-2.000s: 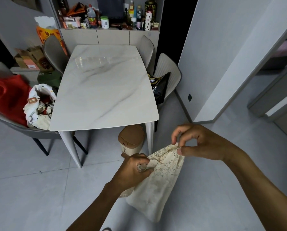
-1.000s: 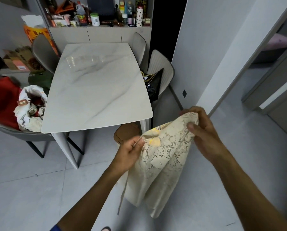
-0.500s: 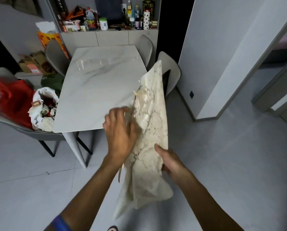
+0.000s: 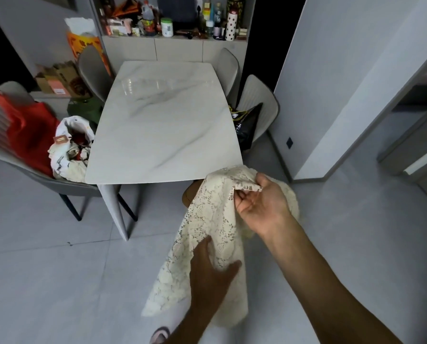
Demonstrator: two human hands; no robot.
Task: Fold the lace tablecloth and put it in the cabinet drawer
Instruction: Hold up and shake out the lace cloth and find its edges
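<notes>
On the head camera I see my right hand point(image 4: 262, 204) raised palm-up near the table's front right corner, fingers curled around the bunched top edge of the lace tablecloth point(image 4: 207, 234). My left hand point(image 4: 211, 271) sits lower, laid flat against the hanging cloth with the thumb spread out to the right and the fingers straight, pressing rather than gripping. The tablecloth hangs in the air between both hands, part-folded, its lower edge loose above the grey floor point(image 4: 58, 281). Its top edge lies just beside the corner of the marble table point(image 4: 162, 125), which is bare. The floor to my left and right is open tile; a brown bin point(image 4: 188, 194) stands half hidden behind the cloth. I count one cloth, one table and four chairs around it, two of them loaded with bags. The cabinet point(image 4: 177, 49) stands behind the table, well apart from the cloth.
</notes>
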